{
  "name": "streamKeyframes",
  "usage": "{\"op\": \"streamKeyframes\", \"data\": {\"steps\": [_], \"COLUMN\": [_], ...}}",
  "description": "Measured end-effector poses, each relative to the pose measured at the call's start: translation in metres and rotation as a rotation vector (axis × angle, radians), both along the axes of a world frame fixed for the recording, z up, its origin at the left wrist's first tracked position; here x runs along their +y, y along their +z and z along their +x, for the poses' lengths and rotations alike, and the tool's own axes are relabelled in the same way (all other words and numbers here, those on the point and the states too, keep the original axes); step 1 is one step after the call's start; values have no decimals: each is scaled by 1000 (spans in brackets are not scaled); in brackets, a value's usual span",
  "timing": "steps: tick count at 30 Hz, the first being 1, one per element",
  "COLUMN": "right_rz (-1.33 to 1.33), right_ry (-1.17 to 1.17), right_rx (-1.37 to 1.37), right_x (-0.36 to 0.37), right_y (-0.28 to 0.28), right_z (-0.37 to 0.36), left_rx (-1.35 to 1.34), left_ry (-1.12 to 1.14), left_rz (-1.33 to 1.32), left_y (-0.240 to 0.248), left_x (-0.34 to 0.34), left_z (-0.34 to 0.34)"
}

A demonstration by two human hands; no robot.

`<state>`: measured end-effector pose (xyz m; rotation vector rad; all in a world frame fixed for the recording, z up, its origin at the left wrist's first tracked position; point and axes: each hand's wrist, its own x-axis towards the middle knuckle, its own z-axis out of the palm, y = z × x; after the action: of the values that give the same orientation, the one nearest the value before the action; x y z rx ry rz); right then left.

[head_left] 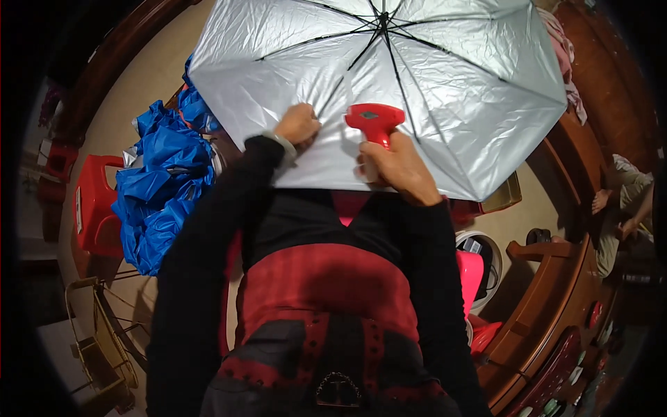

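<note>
An opened umbrella (pixel 472 104) with a silver inner side spreads across my lap, its underside and thin black ribs facing up. The ribs meet at a dark hub (pixel 383 21) near the top of the view. My left hand (pixel 297 126) is closed on the canopy beside one rib, left of centre; its fingertips are partly hidden. In my right hand (pixel 403 167) is a red T-headed hand tool (pixel 375 119), gripped by its handle. The wide head stands over the canopy, pointing away from me; I cannot tell whether it touches the fabric.
Crumpled blue fabric (pixel 163 187) is heaped at the left beside a red plastic stool (pixel 97 208). A wooden bench (pixel 556 278) curves along the right, with a white bucket (pixel 490 260) near it. Another person's hand and leg (pixel 615 222) show at the far right.
</note>
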<state>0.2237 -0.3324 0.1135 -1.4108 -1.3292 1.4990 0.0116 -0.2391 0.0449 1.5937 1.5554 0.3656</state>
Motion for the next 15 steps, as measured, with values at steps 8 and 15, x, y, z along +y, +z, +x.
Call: {"op": "streamKeyframes", "data": {"steps": [8,15], "right_rz": [256,-140], "right_ry": [-48,-118], "right_rx": [-413,114], "right_x": [1,11], "right_y": [12,-30], "right_z": [18,-8], "left_rx": [856,574], "left_ry": [-79,-285], "left_rz": [650,410], "left_y": [31,12], "left_x": [58,-1], "left_z": [-91,9]}}
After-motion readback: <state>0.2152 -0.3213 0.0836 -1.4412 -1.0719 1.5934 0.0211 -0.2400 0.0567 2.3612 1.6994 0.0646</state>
